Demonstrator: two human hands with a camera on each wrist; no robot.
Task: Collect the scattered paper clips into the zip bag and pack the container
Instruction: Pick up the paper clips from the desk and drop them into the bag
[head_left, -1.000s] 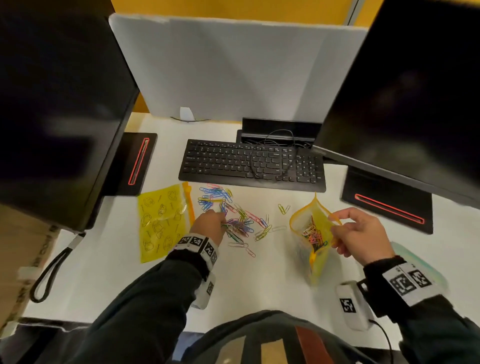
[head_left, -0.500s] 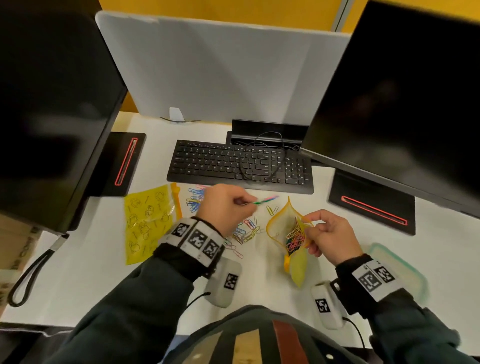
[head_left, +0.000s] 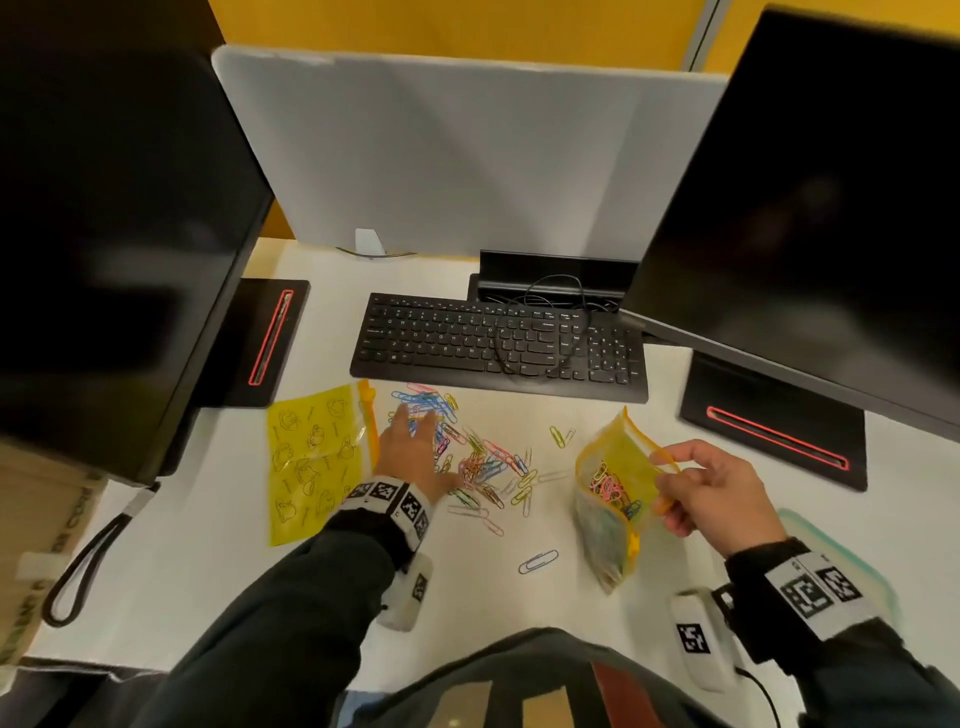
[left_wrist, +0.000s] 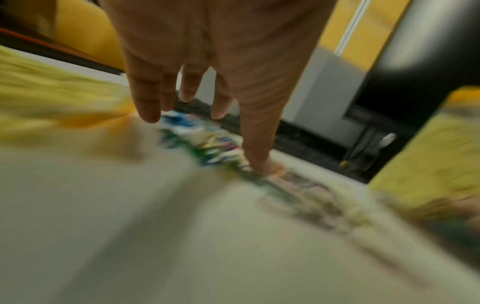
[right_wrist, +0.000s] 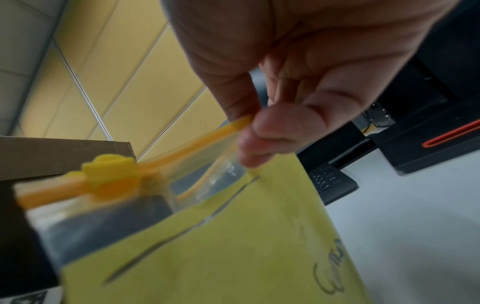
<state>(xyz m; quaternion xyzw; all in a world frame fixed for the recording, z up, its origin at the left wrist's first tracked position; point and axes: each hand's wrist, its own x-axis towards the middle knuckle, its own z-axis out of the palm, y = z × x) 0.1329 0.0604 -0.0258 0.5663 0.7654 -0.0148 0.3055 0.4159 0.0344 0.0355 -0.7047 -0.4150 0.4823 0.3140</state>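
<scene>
- Right hand (head_left: 719, 499) is pinching the orange zip rim of the open zip bag (head_left: 615, 493) between thumb and fingertips, out at about 3 o'clock from the clip pile. The mouth gapes toward the pile, and a bunch of clips already sits inside.
- Left hand (head_left: 410, 452) has its fingers spread out straight, holding nothing, hovering over or just touching the scattered paper clips (head_left: 478, 462). The left wrist view is too smeared to say which.
- The pile runs across the desk (head_left: 519, 597) just in front of the keyboard (head_left: 498, 345). There's a stray pair (head_left: 561, 435) at about 2 o'clock from the main heap and one big loner (head_left: 538, 561) at about 5 o'clock.
- A second yellow bag (head_left: 314, 460) lies flat at 9 o'clock from the left hand, touching nothing that matters right now.
- To do this grab well, the person should probably rake the fingers together over the dense part and scoop a cluster rather than chase singles. Tangled clips lift in clumps.
- Keeping the bag mouth wide and close would cut down on spills.
- The container (head_left: 852, 566) peeks out at 4 o'clock behind the right wrist, so packing looks a fair way off.
</scene>
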